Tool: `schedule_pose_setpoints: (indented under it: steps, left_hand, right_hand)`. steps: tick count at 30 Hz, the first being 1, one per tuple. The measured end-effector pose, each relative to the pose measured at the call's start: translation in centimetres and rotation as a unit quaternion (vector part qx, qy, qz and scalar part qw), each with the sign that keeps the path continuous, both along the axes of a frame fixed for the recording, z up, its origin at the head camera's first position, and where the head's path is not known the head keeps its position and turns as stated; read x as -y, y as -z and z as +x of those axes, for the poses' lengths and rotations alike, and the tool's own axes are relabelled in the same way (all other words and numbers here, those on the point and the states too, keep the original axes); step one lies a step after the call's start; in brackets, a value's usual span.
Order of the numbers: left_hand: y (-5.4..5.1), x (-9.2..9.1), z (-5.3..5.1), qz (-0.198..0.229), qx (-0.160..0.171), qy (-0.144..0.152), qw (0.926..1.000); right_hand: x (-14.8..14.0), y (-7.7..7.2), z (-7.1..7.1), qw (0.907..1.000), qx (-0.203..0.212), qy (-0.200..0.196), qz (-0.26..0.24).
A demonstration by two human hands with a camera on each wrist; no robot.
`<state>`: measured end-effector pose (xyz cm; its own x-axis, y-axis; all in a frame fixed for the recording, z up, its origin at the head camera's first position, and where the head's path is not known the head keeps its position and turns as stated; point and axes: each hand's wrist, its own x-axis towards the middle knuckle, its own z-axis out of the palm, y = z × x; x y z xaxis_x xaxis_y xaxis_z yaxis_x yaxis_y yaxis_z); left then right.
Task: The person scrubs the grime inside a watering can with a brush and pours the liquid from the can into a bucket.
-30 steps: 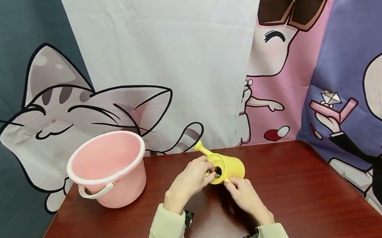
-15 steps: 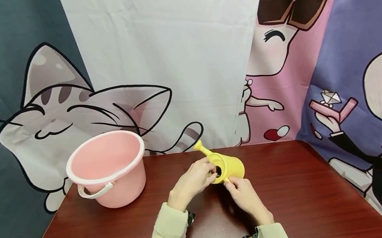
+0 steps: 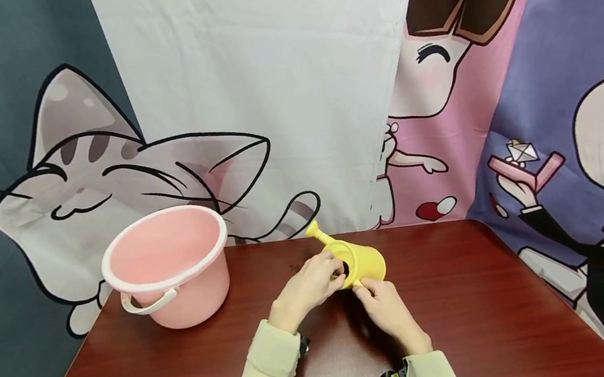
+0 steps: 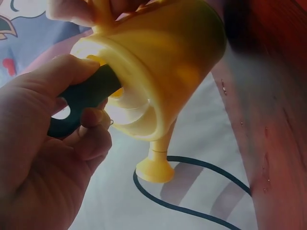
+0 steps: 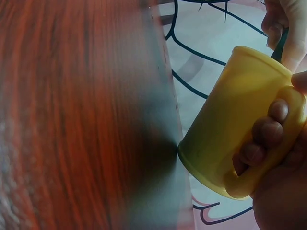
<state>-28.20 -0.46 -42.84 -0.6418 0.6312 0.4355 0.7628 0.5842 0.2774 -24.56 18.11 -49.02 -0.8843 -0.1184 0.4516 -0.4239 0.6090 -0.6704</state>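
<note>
Since the earlier frame, the left grip (image 3: 314,279), a bare hand, has moved a tiny bit to the right, closer to the yellow watering can (image 3: 369,264). Its thumb and fingers pinch a dark flat piece (image 4: 93,88) with a hole in it. One end of that piece goes into the can's round mouth (image 4: 136,112), and the rest sticks out in the hand. The right grip (image 3: 382,305) is wrapped around the can's curved handle (image 5: 293,120). The can is tipped on its side in front of the person, with its mouth facing the left grip. Its spout (image 4: 156,170) points away from the person, toward the big cloth (image 3: 262,60) at the back. I cannot tell if the can touches the brown surface (image 3: 483,304). Over on the left, well apart from the can, a pink bucket (image 3: 196,298) stands upright on the surface. A gray cat (image 3: 93,209) is drawn on the cloth behind it
</note>
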Motion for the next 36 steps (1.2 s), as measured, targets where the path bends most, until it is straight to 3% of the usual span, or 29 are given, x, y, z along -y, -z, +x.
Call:
schedule_pose_setpoints:
  steps: [6, 19, 36]
  left_hand:
    - [-0.9, 0.4, 0.4, 0.003, -0.004, -0.009, 0.9999]
    - [-2.9, 1.2, 1.4, 0.006, -0.001, 0.001, 1.0000]
    - [-0.7, 0.2, 0.3, 0.010, -0.003, 0.002, 0.9999]
  right_hand:
    - [-0.1, -0.1, 0.0, 1.0000, -0.007, -0.002, 0.002]
    - [-0.1, -0.2, 0.1, 0.9999, 0.010, -0.005, 0.003]
    - [-0.1, -0.1, 0.0, 1.0000, -0.006, -0.006, -0.001]
